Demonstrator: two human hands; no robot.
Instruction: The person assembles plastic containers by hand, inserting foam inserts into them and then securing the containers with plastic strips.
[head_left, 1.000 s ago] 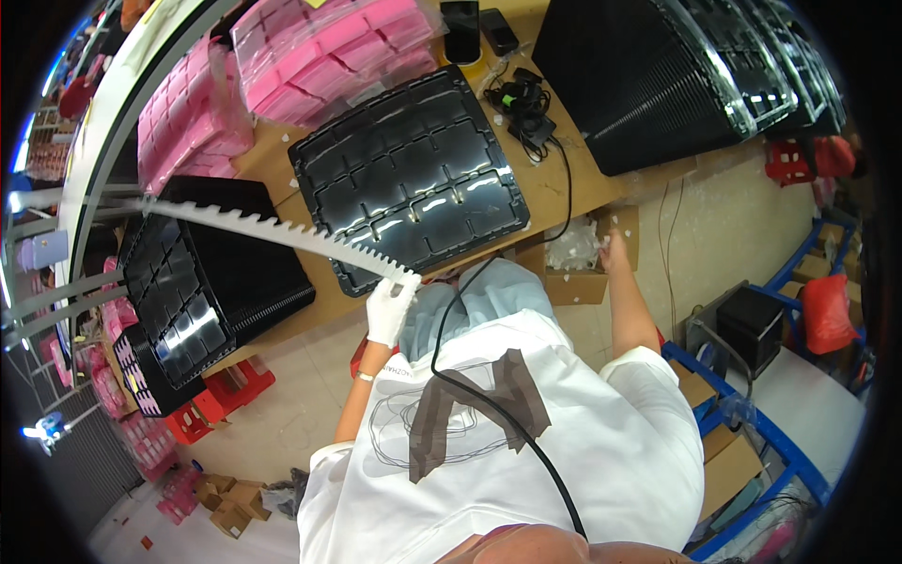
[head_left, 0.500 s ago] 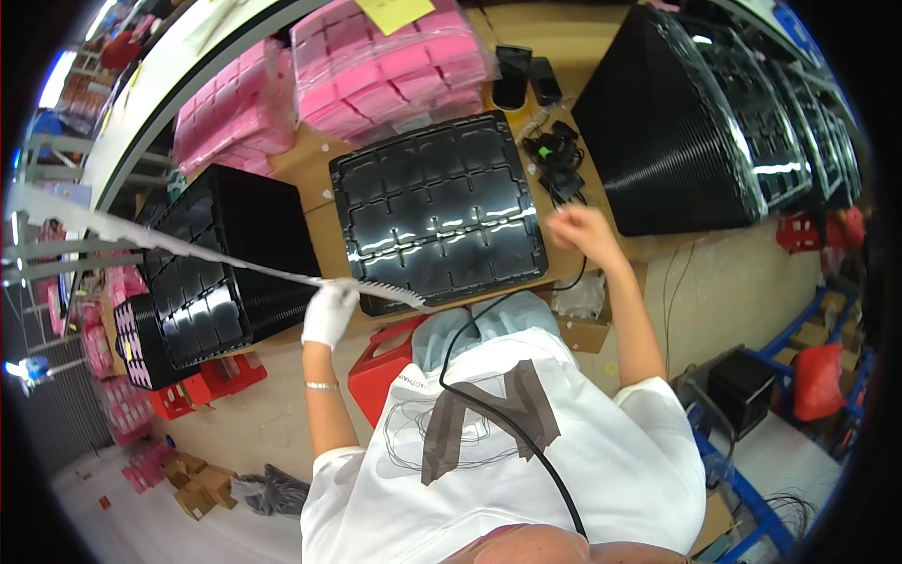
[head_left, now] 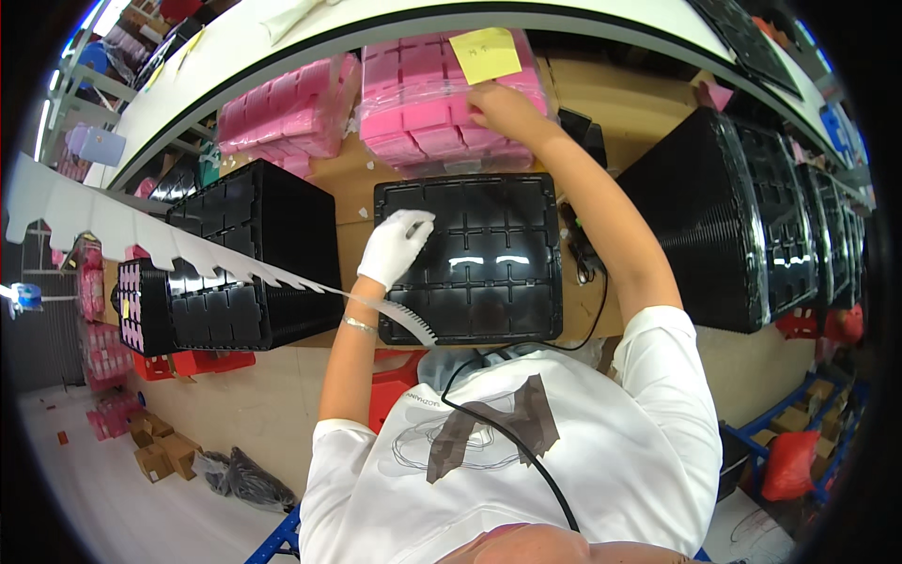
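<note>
My left hand (head_left: pixel 398 248), in a white glove, hovers over or rests on the left part of a black moulded plastic tray (head_left: pixel 470 310); I cannot tell if it touches. Its fingers are curled together, and anything inside them is hidden. Bare and reaching far forward, my right hand (head_left: pixel 505 110) is at a plastic-wrapped stack of pink foam pieces (head_left: pixel 413 122), just below a yellow paper note (head_left: pixel 485 56). Its fingers are bent in; what they grip, if anything, is not visible. A white notched strip (head_left: pixel 225 260) crosses in front of my left forearm.
Tall stacks of black trays stand left (head_left: pixel 291 235) and right (head_left: pixel 686 216). Behind the left one lies another pink foam bundle (head_left: pixel 282 103). A white shelf (head_left: pixel 395 19) spans the back. Black cables (head_left: pixel 584 249) lie right of the middle tray.
My right hand has gone from near the cables forward to the pink foam stack. My left hand has moved forward and right, over the tray. The view has shifted.
</note>
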